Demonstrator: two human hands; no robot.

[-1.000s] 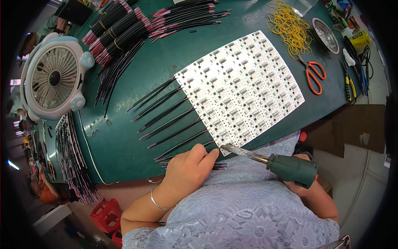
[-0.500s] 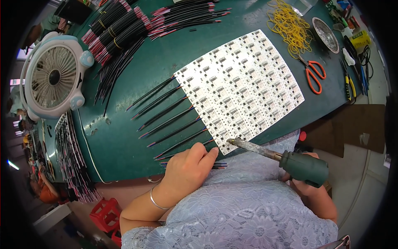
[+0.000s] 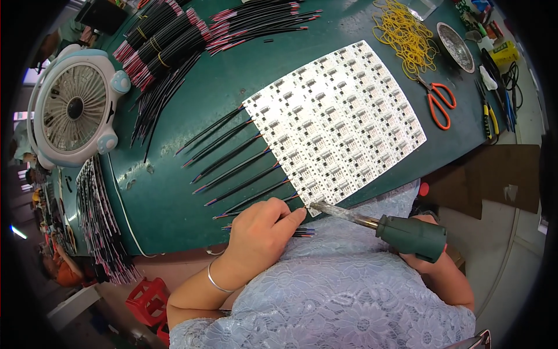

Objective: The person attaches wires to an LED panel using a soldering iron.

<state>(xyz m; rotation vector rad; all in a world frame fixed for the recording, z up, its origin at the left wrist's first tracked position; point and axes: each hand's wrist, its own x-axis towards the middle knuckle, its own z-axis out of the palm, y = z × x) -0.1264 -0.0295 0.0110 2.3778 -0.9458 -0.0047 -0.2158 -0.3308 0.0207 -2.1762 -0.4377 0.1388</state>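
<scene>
A white circuit board panel [image 3: 343, 128] with rows of small components lies on the green table. Several black wires [image 3: 225, 152] with coloured ends reach out from its left edge. At the panel's near left corner my left hand [image 3: 258, 230] is closed in a pinch on a black wire, whose middle is hidden under the fingers. My right hand [image 3: 423, 259] is wrapped round the green handle of a soldering iron [image 3: 410, 237]. The iron's tip touches or hovers over that same corner, close to my left fingertips. More loose wires [image 3: 303, 232] lie under my left hand at the table edge.
A fan [image 3: 75, 107] stands at the left, with bundled black wires [image 3: 165, 49] at the back. Yellow rubber bands [image 3: 404, 35], a metal bowl [image 3: 455, 47], orange-handled scissors [image 3: 440, 104] and pliers [image 3: 490, 119] lie at the right. A red stool [image 3: 146, 302] stands below.
The soldering iron has moved left and slightly down, bringing its tip to the panel's corner beside my left fingers. My left hand has shifted only slightly.
</scene>
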